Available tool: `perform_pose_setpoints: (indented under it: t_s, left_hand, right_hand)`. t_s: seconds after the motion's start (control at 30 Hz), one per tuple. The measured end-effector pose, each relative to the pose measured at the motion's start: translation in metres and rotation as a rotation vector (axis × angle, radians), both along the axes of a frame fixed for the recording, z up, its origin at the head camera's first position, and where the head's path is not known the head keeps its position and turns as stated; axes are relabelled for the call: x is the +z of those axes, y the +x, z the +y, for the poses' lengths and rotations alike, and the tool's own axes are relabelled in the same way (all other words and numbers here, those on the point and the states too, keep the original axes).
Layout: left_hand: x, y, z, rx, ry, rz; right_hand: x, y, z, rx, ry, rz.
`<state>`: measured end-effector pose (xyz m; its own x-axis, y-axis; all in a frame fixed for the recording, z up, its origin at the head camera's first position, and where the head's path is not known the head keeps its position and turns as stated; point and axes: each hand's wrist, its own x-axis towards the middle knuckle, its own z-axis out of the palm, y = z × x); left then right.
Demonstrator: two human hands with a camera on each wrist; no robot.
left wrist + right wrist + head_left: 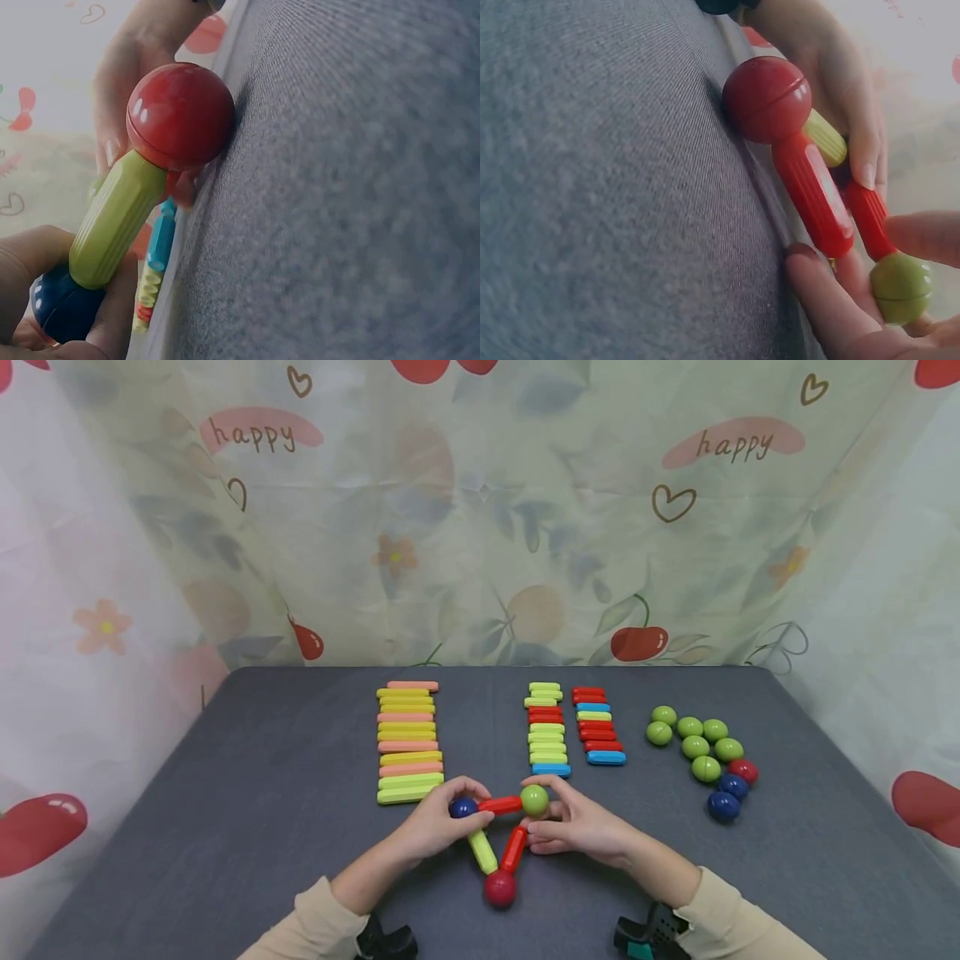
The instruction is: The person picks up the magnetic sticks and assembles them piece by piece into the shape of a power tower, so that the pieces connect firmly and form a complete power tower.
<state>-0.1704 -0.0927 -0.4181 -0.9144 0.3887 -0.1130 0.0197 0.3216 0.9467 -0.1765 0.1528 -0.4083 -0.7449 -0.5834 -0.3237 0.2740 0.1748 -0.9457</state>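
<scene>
Between the hands is a partly joined triangle of plastic sticks and balls. My left hand [429,828] pinches its dark blue ball [463,807]. From that ball a red stick [500,806] runs across to a green ball [535,800], held in the fingers of my right hand [588,828]. A yellow-green stick [118,219] links the blue ball to a red ball [181,116] at the near corner. Out of the red ball comes a second red stick [814,196]; its far end lies by the right fingers, apart from the green ball.
Farther back on the dark table [262,860] lies a column of yellow, pink and yellow-green sticks [408,727]. Two columns of shorter sticks [547,728] stand right of it. Several loose balls [695,747], green, red and blue, are at the right. A printed curtain hangs behind.
</scene>
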Motion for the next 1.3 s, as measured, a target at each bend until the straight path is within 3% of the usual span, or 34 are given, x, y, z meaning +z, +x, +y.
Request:
perform_pose_setpoints:
  t_s: [0.3, 0.53, 0.77, 1.0, 1.17, 1.3]
  left_hand:
    - [0.000, 0.001, 0.003, -0.013, 0.052, -0.026]
    - [0.000, 0.000, 0.001, 0.000, 0.024, 0.003]
    - [0.001, 0.001, -0.002, -0.064, 0.052, -0.017]
    - [0.005, 0.001, -0.004, -0.149, 0.107, -0.086]
    - [0.004, 0.000, -0.003, -0.171, 0.024, -0.008]
    - [0.003, 0.001, -0.001, -0.216, 0.010, 0.024]
  right_hand:
    - [-0.004, 0.003, -0.006, -0.068, -0.004, 0.049]
    - [-0.004, 0.001, -0.004, -0.103, -0.016, 0.060]
    - [-0.004, -0.001, 0.002, -0.095, 0.005, 0.152]
    - [0.001, -0.004, 0.006, -0.065, 0.035, 0.255]
    - [0.005, -0.005, 0.005, -0.061, 0.093, 0.336]
    - [0.008, -0.006, 0.005, -0.074, 0.132, 0.365]
